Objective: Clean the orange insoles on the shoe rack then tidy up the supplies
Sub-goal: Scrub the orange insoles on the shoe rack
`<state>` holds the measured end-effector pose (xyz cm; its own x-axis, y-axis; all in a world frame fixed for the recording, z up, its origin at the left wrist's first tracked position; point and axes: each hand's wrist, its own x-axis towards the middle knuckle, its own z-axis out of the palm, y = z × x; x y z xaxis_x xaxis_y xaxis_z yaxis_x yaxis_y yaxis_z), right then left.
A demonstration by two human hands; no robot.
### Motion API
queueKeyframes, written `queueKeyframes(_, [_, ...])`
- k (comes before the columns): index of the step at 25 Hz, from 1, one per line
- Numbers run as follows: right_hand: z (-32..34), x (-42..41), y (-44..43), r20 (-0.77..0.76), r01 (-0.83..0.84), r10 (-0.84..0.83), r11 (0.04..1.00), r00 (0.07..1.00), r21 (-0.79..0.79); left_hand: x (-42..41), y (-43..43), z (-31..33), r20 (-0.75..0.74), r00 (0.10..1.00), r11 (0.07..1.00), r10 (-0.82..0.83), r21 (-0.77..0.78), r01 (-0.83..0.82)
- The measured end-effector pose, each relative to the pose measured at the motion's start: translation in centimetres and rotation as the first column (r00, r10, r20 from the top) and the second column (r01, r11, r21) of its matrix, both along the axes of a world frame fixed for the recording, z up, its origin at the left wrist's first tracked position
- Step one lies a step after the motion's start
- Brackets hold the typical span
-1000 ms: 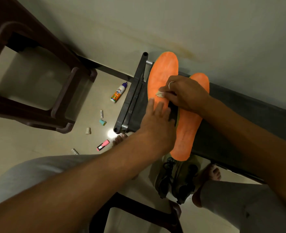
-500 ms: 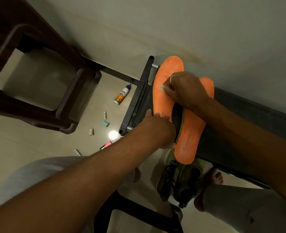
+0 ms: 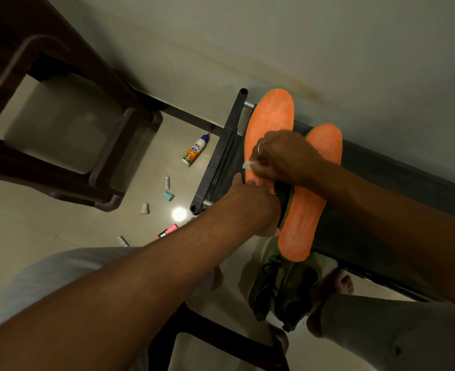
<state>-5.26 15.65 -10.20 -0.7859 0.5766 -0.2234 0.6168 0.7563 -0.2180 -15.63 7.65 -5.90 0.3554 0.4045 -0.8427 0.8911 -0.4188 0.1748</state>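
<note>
2 orange insoles (image 3: 272, 116), whitish smears

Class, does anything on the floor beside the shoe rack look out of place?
Yes: a white-and-orange bottle lies on its side on the floor, with a teal cap, white cap and pink object strewn nearby.

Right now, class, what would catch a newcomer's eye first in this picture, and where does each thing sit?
Two bright orange insoles lie side by side on the dark shoe rack. Over the left one, the right hand pinches a small pale cloth while the left hand presses its near end. A white and orange bottle lies on the floor left of the rack.
</note>
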Motion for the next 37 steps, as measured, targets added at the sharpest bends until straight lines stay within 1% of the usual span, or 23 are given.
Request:
queueKeyframes(2, [-0.3, 0.1, 2.4, -0.048, 0.152, -0.146, 0.974, 0.988, 0.165, 0.1, 0.0, 0.0, -0.035, 0.999, 1.0, -0.023, 0.003, 0.023])
queueKeyframes(3, [-0.2, 0.1, 3.2, -0.086, 0.239, -0.226, 0.951, 0.97, 0.199, 0.2, 0.0, 0.0, -0.048, 0.998, 0.999, -0.035, -0.001, 0.035])
queueKeyframes(4, [-0.1, 0.1, 3.5, -0.108, 0.281, -0.265, 0.942, 0.958, 0.184, 0.2, 0.1, 0.0, -0.053, 0.998, 0.999, -0.039, -0.009, 0.039])
queueKeyframes(5, [0.0, 0.0, 3.2, -0.108, 0.262, -0.25, 0.956, 0.962, 0.128, 0.1, 0.1, -0.1, -0.047, 0.998, 0.999, -0.035, -0.013, 0.034])
queueKeyframes(7, [0.1, -0.4, 1.2, -0.057, 0.083, -0.083, 0.997, 0.995, -0.006, 0.0, 0.1, -0.2, -0.015, 1.0, 1.0, -0.005, -0.004, 0.005])
queueKeyframes(8, [0.1, -0.4, 0.3, -0.016, -0.022, 0.022, 0.999, 1.0, -0.024, -0.1, 0.1, -0.2, -0.003, 1.0, 1.0, 0.003, 0.003, -0.003])
queueKeyframes(9, [0.0, -0.1, 0.5, 0.017, -0.072, 0.072, 0.997, 0.997, 0.017, -0.1, 0.1, -0.1, -0.003, 1.0, 1.0, 0.001, 0.007, -0.001])
queueKeyframes(10, [-0.1, 0.1, 1.6, 0.022, -0.049, 0.047, 0.994, 0.999, 0.095, 0.0, 0.1, -0.1, -0.014, 1.0, 1.0, -0.008, 0.008, 0.008])
queueKeyframes(12, [0.0, 0.3, 4.1, -0.035, 0.118, -0.113, 0.956, 0.993, 0.27, 0.3, 0.1, 0.0, -0.052, 0.998, 1.0, -0.023, -0.003, 0.023])
queueKeyframes(13, [0.0, 0.1, 4.6, -0.047, 0.174, -0.168, 0.941, 0.985, 0.291, 0.4, 0.2, 0.0, -0.066, 0.998, 1.0, -0.021, -0.016, 0.02])
queueKeyframes(14, [-0.3, -0.2, 4.6, -0.042, 0.162, -0.156, 0.947, 0.987, 0.277, 0.4, 0.3, 0.0, -0.072, 0.997, 1.0, -0.014, -0.029, 0.012])
queueKeyframes(17, [-1.1, -0.7, 1.9, 0.037, -0.078, 0.073, 0.98, 0.997, 0.184, 0.3, 0.3, -0.1, -0.058, 0.998, 0.999, 0.007, -0.033, -0.009])
queueKeyframes(18, [-1.1, -0.4, 2.3, 0.051, -0.091, 0.083, 0.978, 0.995, 0.189, 0.3, 0.3, -0.1, -0.046, 0.999, 1.0, 0.009, -0.025, -0.01])
queueKeyframes(21, [-0.4, 0.0, 5.0, -0.037, 0.182, -0.179, 0.941, 0.983, 0.286, 0.4, 0.4, -0.2, -0.054, 0.998, 1.0, -0.015, -0.022, 0.014])
queueKeyframes(22, [-0.6, -0.3, 5.0, -0.054, 0.201, -0.194, 0.935, 0.98, 0.294, 0.4, 0.4, -0.2, -0.061, 0.998, 0.999, -0.014, -0.034, 0.012])
queueKeyframes(25, [-1.6, -0.5, 2.2, 0.001, -0.03, 0.03, 0.977, 1.0, 0.211, 0.2, 0.1, 0.0, -0.036, 0.999, 1.0, 0.001, -0.004, -0.001])
queueKeyframes(26, [-1.3, -0.1, 2.3, 0.003, -0.038, 0.038, 0.978, 0.999, 0.205, 0.0, 0.0, 0.1, -0.013, 1.0, 1.0, 0.003, 0.023, -0.003])
queueKeyframes(29, [-0.2, 0.7, 4.2, -0.088, 0.233, -0.217, 0.934, 0.972, 0.27, -0.2, -0.5, 0.3, 0.023, 1.0, 0.998, 0.01, 0.063, -0.011])
queueKeyframes(30, [-0.3, 0.7, 4.0, -0.098, 0.235, -0.217, 0.936, 0.971, 0.26, -0.2, -0.6, 0.6, 0.028, 0.999, 0.996, 0.016, 0.083, -0.019])
queueKeyframes(33, [-0.9, 0.2, 1.1, -0.058, 0.019, -0.01, 0.988, 0.998, 0.155, 0.0, -0.7, 1.1, 0.11, 0.991, 0.977, 0.073, 0.194, -0.093])
queueKeyframes(34, [-0.9, 0.5, 0.9, -0.07, 0.051, -0.041, 0.989, 0.997, 0.14, 0.1, -0.7, 1.3, 0.124, 0.988, 0.969, 0.087, 0.22, -0.113])
queueKeyframes(36, [-0.4, 1.5, 1.7, -0.134, 0.262, -0.243, 0.952, 0.961, 0.155, 0.3, -1.1, 1.3, 0.121, 0.99, 0.956, 0.076, 0.273, -0.106])
queueKeyframes(37, [-0.4, 1.8, 1.9, -0.153, 0.319, -0.297, 0.935, 0.943, 0.153, 0.4, -1.3, 1.2, 0.123, 0.99, 0.95, 0.063, 0.295, -0.097])
